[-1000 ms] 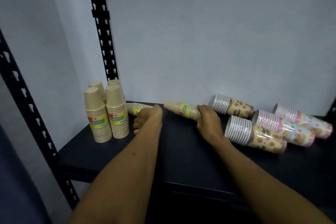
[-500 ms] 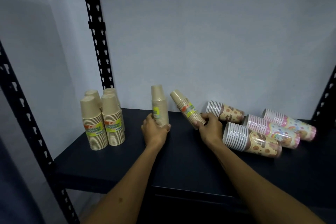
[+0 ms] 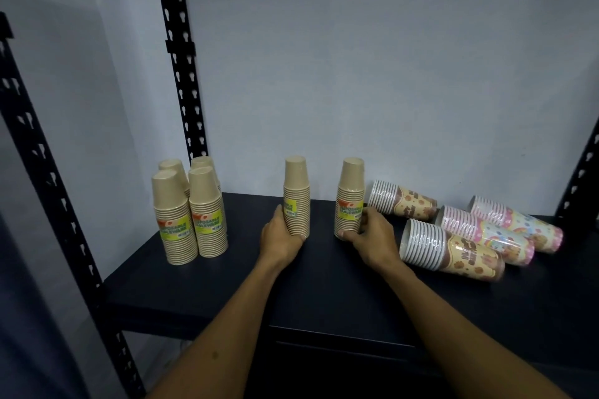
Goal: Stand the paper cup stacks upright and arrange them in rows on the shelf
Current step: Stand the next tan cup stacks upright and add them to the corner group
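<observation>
Head view, hands (image 3: 327,236) gripping two upright kraft stacks (image 3: 324,196)

A stockroom: black slotted shelving (image 3: 181,74) holding wrapped cup stacks (image 3: 191,214).

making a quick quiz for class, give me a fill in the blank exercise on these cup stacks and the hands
1. The left hand grips a kraft stack that stands ____.
2. The right hand holds another kraft stack, so each hand holds ____ stack.
3. At the left of the shelf, the group of upright kraft stacks numbers ____.
4. The patterned stacks at the right number four and all lie on their ____.

Missing words: upright; one; four; sides
</observation>
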The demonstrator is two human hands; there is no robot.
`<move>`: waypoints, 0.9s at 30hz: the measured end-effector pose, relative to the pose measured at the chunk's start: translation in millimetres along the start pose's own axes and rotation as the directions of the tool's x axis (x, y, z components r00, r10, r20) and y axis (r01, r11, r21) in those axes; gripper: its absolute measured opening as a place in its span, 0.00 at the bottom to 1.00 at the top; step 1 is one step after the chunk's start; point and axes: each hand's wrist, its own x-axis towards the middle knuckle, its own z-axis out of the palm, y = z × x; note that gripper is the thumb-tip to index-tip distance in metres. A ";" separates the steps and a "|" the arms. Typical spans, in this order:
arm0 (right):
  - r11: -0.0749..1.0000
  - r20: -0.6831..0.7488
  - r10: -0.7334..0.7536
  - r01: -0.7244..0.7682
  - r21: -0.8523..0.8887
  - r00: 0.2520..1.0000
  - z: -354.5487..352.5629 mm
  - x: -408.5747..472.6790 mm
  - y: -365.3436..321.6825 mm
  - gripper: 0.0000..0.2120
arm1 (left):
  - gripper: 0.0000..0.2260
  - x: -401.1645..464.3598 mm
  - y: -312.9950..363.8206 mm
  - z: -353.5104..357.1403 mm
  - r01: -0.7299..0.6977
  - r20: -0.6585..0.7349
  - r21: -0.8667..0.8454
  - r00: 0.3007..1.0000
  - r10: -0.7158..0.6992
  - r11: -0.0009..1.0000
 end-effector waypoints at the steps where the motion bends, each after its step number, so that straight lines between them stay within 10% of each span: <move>1: 1.000 0.016 -0.002 0.001 0.018 1.000 -1.2 -0.4 -0.7 0.25 | 0.27 0.6 -1.1 -0.5 -0.013 0.005 0.017 1.000 0.013 1.000; 27: 0.980 0.072 -0.127 0.114 0.163 0.989 7.4 6.9 4.7 0.29 | 0.26 -2.0 -1.8 0.7 -0.045 -0.007 -0.127 0.999 0.044 0.991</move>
